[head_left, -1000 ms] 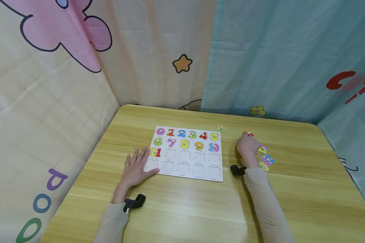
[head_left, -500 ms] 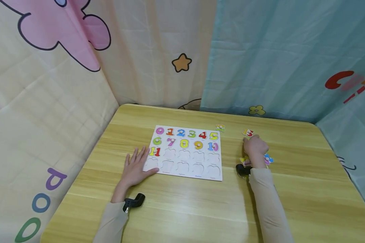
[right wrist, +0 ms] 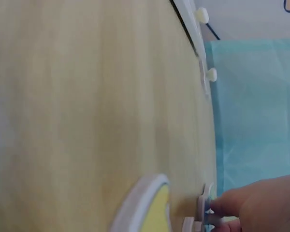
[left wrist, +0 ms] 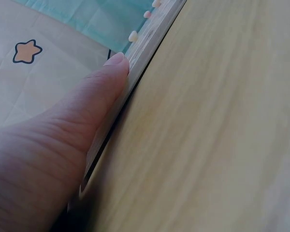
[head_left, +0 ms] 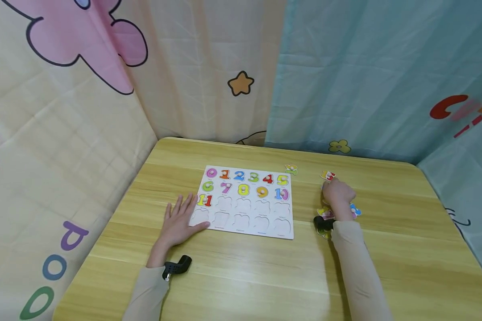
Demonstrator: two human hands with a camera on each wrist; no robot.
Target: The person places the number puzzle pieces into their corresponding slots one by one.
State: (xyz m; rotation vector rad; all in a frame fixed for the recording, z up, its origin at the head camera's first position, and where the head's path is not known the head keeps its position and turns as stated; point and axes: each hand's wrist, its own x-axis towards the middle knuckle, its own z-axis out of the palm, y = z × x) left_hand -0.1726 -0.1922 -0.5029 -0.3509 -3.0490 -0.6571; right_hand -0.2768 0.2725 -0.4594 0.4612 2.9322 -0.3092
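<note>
In the head view, a white number puzzle board (head_left: 232, 232) lies on the table with the knobbed numbers 0 to 11 in its upper rows. My left hand (head_left: 179, 226) rests with spread, straight fingers on the board's left edge; its thumb (left wrist: 99, 89) lies along the near edge in the left wrist view. At the right, my right hand (head_left: 339, 196) is among the loose number pieces. Its thumb and finger pinch the knob of a small number piece (right wrist: 206, 200) in the right wrist view; the hand mostly hides which number it is.
Loose number pieces lie around the right hand: a red-and-yellow one (head_left: 328, 175) behind it, a blue one (head_left: 355, 210) and a yellow-purple one (head_left: 325, 213) nearer. A green-yellow piece (head_left: 291, 169) lies by the board's far right corner. Curtains hang behind the table (head_left: 241, 276).
My right hand has moved right and slightly nearer, off the red-and-yellow piece, uncovering it, then stayed almost in place. The left hand and board have not moved.
</note>
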